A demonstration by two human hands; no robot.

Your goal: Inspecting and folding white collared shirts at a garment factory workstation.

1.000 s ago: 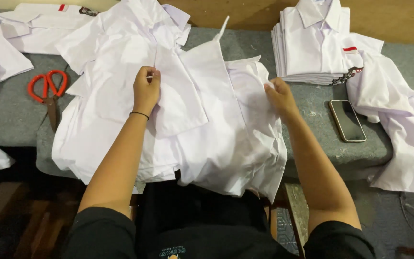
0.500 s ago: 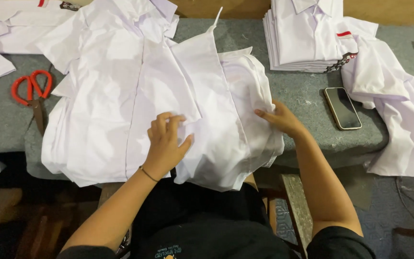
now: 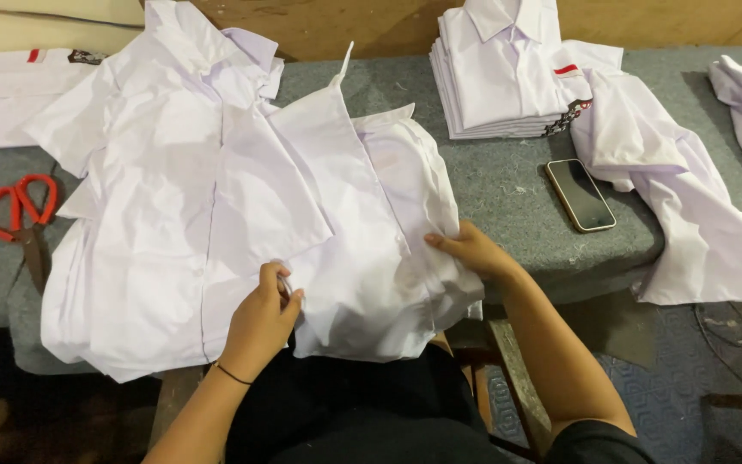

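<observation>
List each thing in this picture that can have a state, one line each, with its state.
white shirt: spread open on the table, partly folded
left hand: pinching the shirt's lower edge
right hand: pressing the shirt's right side
stack of shirts: folded, piled neatly
phone: screen dark, lying flat
scissors: closed, lying flat

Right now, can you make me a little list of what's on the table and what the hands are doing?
Left hand: pinching the front edge of the white shirt spread on top of a pile
Right hand: pressing on the shirt's right side, where it is folded over
Folded stack: white shirts, far side of the table
Phone: dark screen, lying flat near the stack
Scissors: red handles, left of the pile
Loose shirt: hanging over the right edge
</observation>
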